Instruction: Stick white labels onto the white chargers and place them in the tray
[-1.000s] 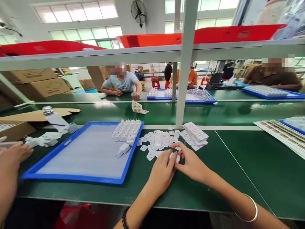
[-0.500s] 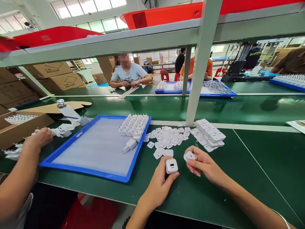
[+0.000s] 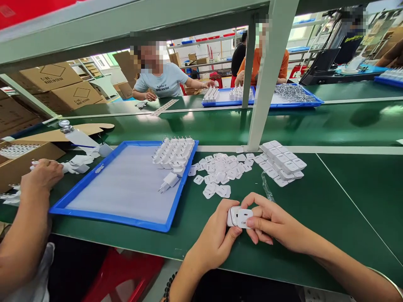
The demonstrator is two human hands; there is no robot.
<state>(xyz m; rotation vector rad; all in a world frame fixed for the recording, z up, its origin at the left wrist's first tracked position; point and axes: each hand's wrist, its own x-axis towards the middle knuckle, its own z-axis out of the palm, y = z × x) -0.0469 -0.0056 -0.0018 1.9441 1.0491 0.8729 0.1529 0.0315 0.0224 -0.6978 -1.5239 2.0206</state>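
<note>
In my left hand (image 3: 217, 235) is a white charger (image 3: 232, 214), its port face turned up toward me. My right hand (image 3: 270, 220) pinches a thin white cover plate (image 3: 244, 218) with a small slot in it. The plate overlaps part of the charger's face; whether the two touch I cannot tell. Just beyond my hands lies a loose pile of similar white plates (image 3: 222, 170). Right of the pile are stacked white square pieces (image 3: 281, 161), with a strip of clear plastic (image 3: 267, 188) in front of them.
A blue-rimmed tray (image 3: 108, 222) to the left holds rows of white chargers (image 3: 174, 153) and one lying apart (image 3: 169, 181). A co-worker's hand (image 3: 47, 172) works at the far left by a cardboard box (image 3: 53, 153). A shelf post (image 3: 267, 84) rises from the bench.
My right hand has brought the plate left, over the charger's face. The view has tilted downward. Across the bench, a person's arm now reaches toward a tray.
</note>
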